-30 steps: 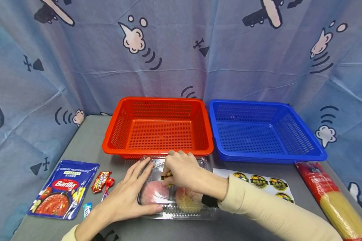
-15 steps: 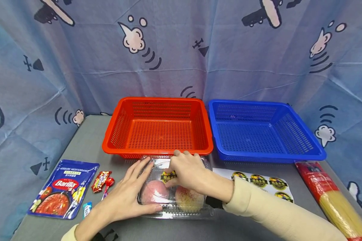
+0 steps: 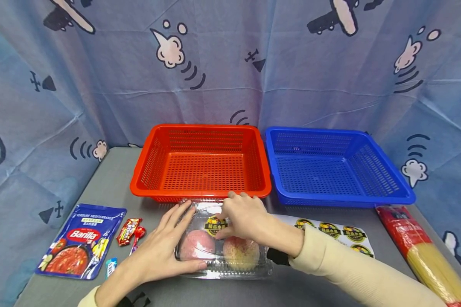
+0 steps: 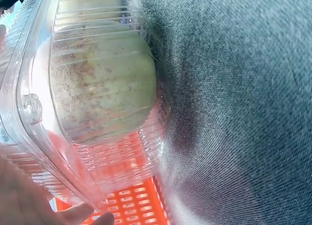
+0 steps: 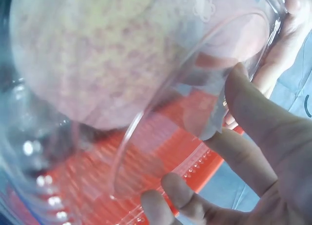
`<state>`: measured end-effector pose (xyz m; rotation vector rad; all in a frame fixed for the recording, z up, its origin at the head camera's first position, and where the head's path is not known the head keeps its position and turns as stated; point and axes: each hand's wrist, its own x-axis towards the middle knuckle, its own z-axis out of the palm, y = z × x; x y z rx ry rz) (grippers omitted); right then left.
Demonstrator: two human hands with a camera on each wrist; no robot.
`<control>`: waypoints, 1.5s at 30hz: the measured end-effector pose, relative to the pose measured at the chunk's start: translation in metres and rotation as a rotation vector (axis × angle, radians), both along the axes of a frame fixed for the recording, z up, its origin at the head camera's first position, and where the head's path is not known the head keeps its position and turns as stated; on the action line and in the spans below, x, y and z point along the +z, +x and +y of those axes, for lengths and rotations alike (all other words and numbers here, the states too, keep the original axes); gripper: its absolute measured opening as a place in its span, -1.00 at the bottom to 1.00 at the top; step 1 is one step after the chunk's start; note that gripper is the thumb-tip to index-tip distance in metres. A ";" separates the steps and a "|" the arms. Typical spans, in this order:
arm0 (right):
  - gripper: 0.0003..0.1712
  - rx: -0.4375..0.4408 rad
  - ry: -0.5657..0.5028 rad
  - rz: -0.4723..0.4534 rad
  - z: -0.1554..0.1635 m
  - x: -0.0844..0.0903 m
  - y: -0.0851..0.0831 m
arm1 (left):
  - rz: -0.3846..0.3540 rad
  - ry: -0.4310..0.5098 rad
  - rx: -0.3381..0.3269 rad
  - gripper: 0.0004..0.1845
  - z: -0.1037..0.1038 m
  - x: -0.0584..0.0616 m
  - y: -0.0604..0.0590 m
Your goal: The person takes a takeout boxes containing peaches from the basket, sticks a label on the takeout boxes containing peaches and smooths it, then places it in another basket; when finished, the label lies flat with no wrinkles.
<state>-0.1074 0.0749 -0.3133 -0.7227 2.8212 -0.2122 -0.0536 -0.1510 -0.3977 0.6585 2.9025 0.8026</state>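
Transparent box (image 3: 230, 275) with peaches (image 3: 197, 244) sits on the bench (image 3: 215, 294), just before the red basket (image 3: 199, 194); left hand (image 3: 164, 245) spread wide, seemingly steadying its left edge, right hand (image 3: 245, 218) pinching the round label (image 3: 214, 225), presumably to settle it flat.
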 end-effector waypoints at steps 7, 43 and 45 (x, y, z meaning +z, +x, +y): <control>-0.61 0.010 -0.029 -0.037 0.005 0.001 -0.002 | 0.009 0.003 0.003 0.29 0.000 0.000 0.000; -0.64 0.180 -0.182 0.077 0.027 -0.007 0.008 | -0.010 -0.007 0.022 0.30 0.000 0.000 0.001; -0.64 0.199 -0.194 0.087 0.029 -0.008 0.008 | -0.006 -0.010 0.023 0.30 0.000 0.000 0.001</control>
